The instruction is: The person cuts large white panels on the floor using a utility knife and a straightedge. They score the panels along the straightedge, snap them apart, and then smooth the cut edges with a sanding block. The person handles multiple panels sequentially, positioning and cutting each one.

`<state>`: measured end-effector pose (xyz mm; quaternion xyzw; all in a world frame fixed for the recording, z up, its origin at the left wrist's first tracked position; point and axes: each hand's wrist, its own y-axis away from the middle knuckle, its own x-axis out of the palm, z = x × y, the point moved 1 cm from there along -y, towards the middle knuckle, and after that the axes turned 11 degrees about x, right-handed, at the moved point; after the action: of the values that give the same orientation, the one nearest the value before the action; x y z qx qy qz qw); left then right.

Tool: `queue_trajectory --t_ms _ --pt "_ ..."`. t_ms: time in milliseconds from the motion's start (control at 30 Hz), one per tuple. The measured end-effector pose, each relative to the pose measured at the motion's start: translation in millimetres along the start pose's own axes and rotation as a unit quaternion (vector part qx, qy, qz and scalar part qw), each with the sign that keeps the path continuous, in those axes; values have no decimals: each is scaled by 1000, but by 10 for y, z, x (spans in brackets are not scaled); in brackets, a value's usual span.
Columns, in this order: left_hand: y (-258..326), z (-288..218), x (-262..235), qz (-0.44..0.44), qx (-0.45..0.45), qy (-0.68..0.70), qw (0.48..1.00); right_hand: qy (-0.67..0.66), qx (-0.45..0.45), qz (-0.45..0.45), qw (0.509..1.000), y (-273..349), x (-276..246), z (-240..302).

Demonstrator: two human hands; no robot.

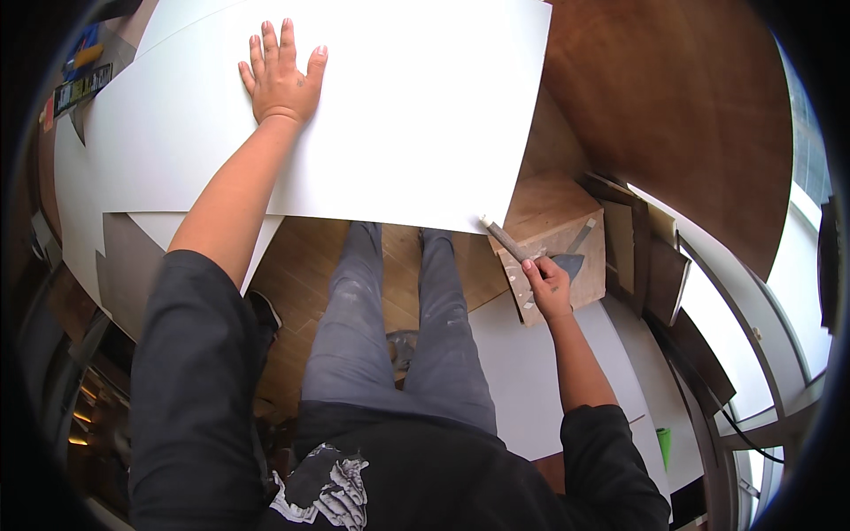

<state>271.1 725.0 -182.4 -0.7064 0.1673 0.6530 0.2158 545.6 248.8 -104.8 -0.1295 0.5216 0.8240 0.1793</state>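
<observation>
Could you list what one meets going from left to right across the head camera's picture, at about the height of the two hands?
Left hand pressed flat on the large white sheet → slim tool at the sheet's lower right corner → right hand gripping that tool → wooden box → stacked wooden boards.

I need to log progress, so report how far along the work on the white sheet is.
Done: the white sheet lies flat, its corner reaching the wooden box. In hand: the left hand presses it down; the right hand holds a slim tool at that corner. Left: no cut shows along the edge.
</observation>
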Motion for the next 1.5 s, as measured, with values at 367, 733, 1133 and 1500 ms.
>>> queue_trajectory --t_ms 367,733,1133,1500 --pt "-4 51 -47 18 1 14 1000 10 -28 -7 1000 -147 82 287" --pt "-22 67 -54 28 4 40 999 95 -90 -30 991 -362 219 320" --pt "-23 76 -34 30 6 42 999 91 -74 -30 993 -387 278 260" --pt "-9 65 -47 28 4 44 999 90 -42 -24 995 -322 239 370"
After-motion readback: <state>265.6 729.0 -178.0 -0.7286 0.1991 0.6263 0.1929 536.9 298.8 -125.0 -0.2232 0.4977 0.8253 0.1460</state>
